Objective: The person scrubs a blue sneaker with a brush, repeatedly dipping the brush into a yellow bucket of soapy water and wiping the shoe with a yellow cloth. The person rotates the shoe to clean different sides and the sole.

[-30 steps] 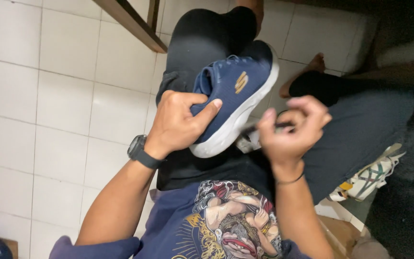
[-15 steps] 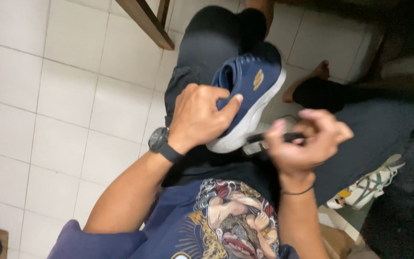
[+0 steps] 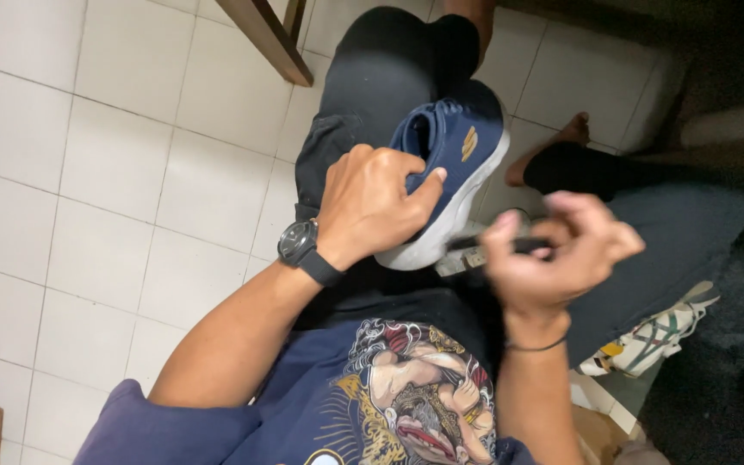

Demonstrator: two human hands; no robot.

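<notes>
A navy blue shoe (image 3: 458,146) with a white sole rests on my lap, toe pointing away. My left hand (image 3: 372,202), with a black watch on its wrist, grips the shoe at its heel end. To the right, my right hand (image 3: 557,250) is curled around a thin dark stick-like tool (image 3: 492,244), held just beside the shoe's sole. The hand is blurred, so the tool's kind is unclear. I sit on the floor in black trousers and a dark blue printed shirt.
White floor tiles (image 3: 114,172) spread to the left. A wooden furniture leg (image 3: 269,39) crosses the top. A white sneaker with coloured stripes (image 3: 656,340) lies at the right, beside a dark mat (image 3: 725,379). A bare foot (image 3: 561,142) shows beyond the shoe.
The view has shifted, so shoe and hands sit higher and further right in the frame. My right hand has turned and now holds the dark tool level beside the sole.
</notes>
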